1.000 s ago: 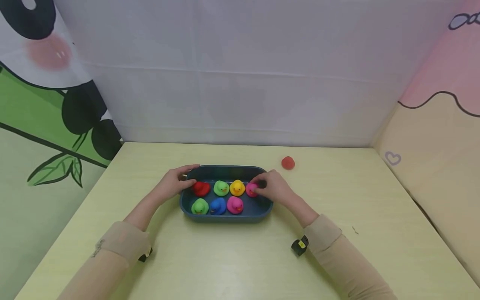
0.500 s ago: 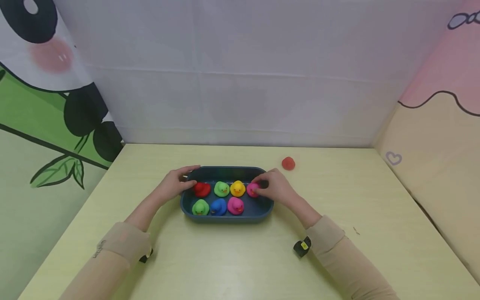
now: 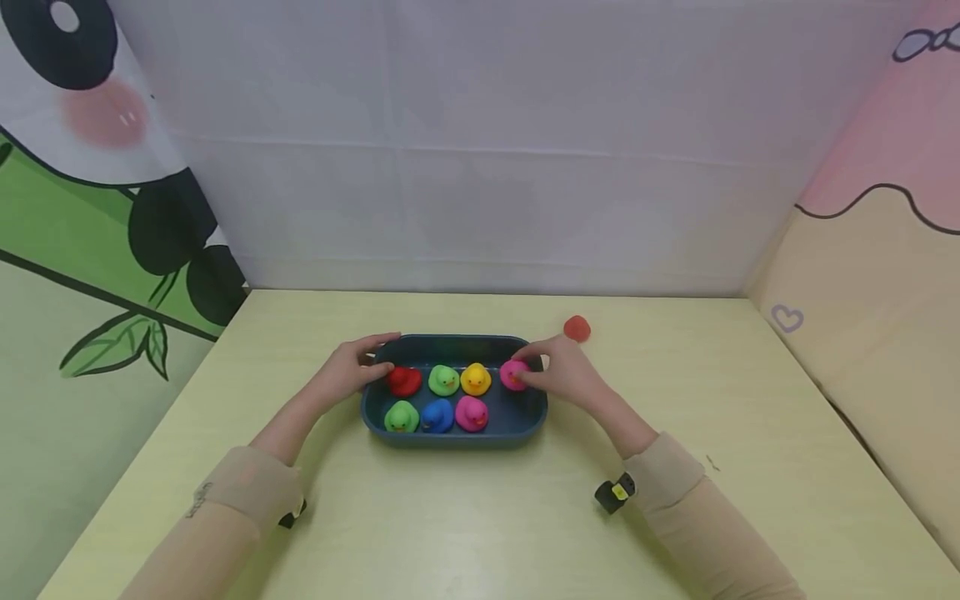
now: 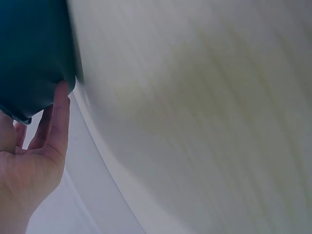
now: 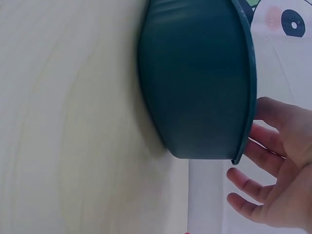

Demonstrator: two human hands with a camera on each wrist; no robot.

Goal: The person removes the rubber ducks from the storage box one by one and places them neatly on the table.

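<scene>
A dark blue-green tray (image 3: 454, 440) stands on the table with several rubber ducks in two rows. My left hand (image 3: 347, 372) grips its left end, thumb over the rim beside the red duck (image 3: 405, 382); in the left wrist view its fingers lie against the outer wall. At the right end my right hand (image 3: 566, 371) pinches a pink duck (image 3: 512, 375) between thumb and fingers, just inside the rim. A green duck (image 3: 444, 381) and a yellow duck (image 3: 476, 380) complete the back row. In front sit another green duck (image 3: 401, 417), a blue duck (image 3: 437, 416) and a second pink duck (image 3: 472, 414).
A small round red object (image 3: 577, 328) lies on the pale wooden table (image 3: 450, 525) behind the tray's right end. A white cloth wall (image 3: 480, 167) rises along the back edge, with printed panels on both sides.
My right hand has moved slightly to the right and up with the pink duck, away from the yellow one. The left hand and the tray have stayed nearly in place.
</scene>
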